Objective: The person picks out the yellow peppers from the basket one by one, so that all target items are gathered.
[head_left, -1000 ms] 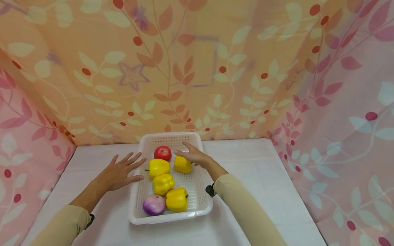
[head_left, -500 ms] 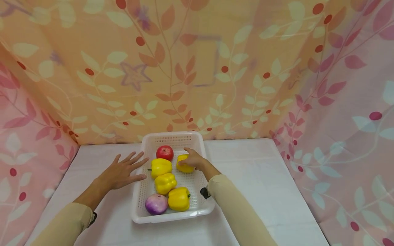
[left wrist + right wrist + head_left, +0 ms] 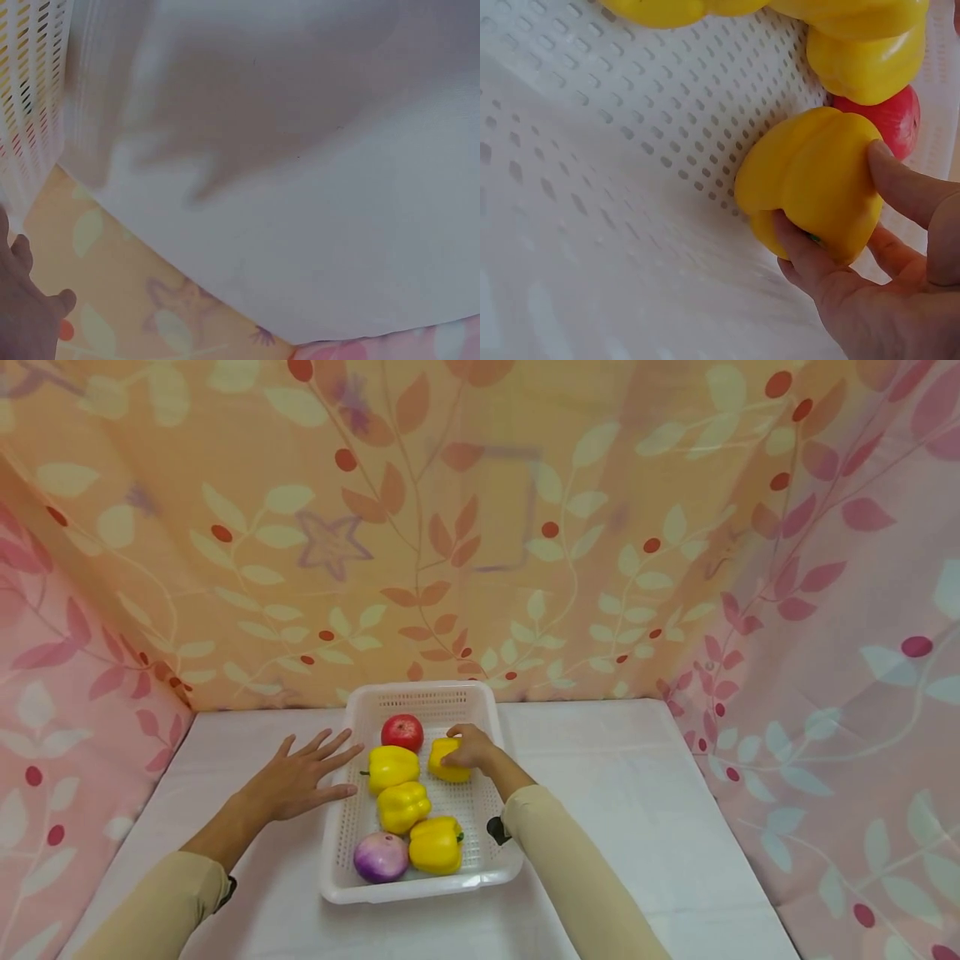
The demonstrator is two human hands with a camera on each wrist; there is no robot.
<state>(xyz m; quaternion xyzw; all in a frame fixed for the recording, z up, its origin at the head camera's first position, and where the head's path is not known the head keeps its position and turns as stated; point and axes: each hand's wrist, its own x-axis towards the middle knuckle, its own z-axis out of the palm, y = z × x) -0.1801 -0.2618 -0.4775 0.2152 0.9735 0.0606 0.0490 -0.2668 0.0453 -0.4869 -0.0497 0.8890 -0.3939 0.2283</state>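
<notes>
Your right hand [image 3: 474, 750] is gripping the far-right yellow bell pepper [image 3: 810, 176], likely securing it; lifting calls for steady pressure. Your left hand [image 3: 298, 782] is hovering, fingers spread.

Saw smooth, faintly shiny plastic in the basket [image 3: 423, 888], slotted through floor and walls. Noted a waxy gloss on the loose peppers [image 3: 435, 845] inside the basket, like moulded plastic, with bright highlights on the lobes. Found a softer sheen, equally smooth, on the gripped pepper [image 3: 810, 169] by the basket's right wall. Noticed faint pale speckling on the satiny red fruit [image 3: 402, 732] at the basket's far end. Saw a smooth, soft sheen on the purple fruit [image 3: 381, 857] at its near end. Made out a matt, lightly creased sheet [image 3: 600, 810] under the basket, printed cloth-like drapes [image 3: 487, 527] behind it, and matt cloth sleeves [image 3: 577, 868] beside it.
</notes>
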